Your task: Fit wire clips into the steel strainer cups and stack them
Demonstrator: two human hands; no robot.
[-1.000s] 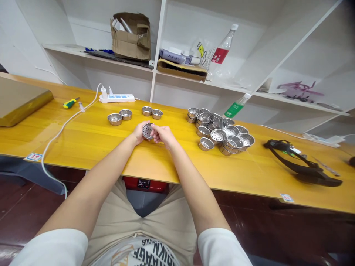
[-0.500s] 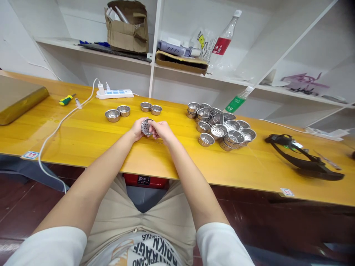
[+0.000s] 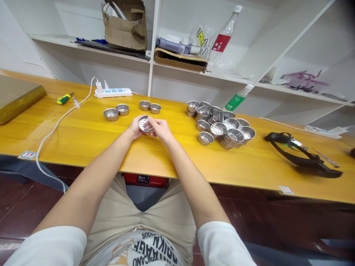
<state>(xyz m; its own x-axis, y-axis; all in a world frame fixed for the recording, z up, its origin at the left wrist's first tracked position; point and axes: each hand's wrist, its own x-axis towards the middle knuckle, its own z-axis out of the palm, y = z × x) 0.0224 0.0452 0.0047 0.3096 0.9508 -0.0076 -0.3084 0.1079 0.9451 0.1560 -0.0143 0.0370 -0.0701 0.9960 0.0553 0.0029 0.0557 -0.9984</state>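
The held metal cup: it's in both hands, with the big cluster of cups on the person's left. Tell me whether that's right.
Not quite: the head view shows the big cluster of cups on the person's right, not left. The held metal cup is indeed in both the left hand and the right hand.

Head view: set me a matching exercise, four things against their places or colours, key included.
1. One metal cup
2. Screwdriver
3. Cardboard box
4. Green-label bottle

A. Just behind the cup pile
B. In the white shelving
C. Held between left hand and right hand
D. Green and yellow handle

Pairs: 1-C, 2-D, 3-B, 4-A
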